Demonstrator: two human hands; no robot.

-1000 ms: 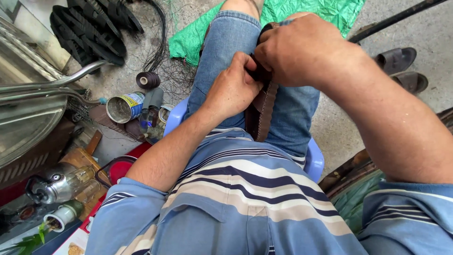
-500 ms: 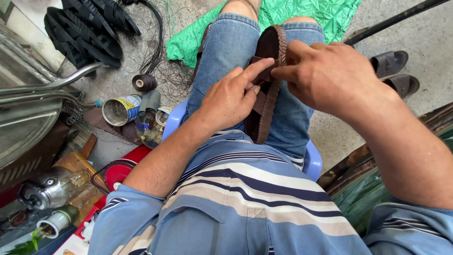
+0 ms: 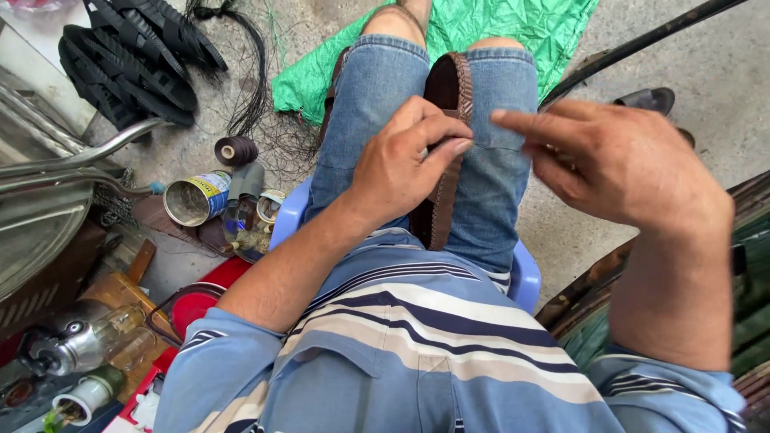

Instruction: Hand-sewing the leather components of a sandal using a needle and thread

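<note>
Pinching the brown sandal (image 3: 449,144) between my knees, my left hand (image 3: 401,164) grips its edge; right hand (image 3: 618,160) hovers beside, fingers loose, holding nothing. I'd worry the sandal twists out under my thumb.

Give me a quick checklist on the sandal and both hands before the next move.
1. Brown sandal held between the knees, sole edge up: ok.
2. Left hand gripping the sandal, fingers curled over its stitched edge: ok.
3. Right hand on the sandal: not ok, it is lifted off to the side, forefinger pointing toward it.
4. Needle or thread in the right hand: cannot tell, nothing clear shows between the fingers.
5. Thread spool within reach on the ground to the left: ok.
6. Person seated steady on the blue plastic stool: ok.
</note>
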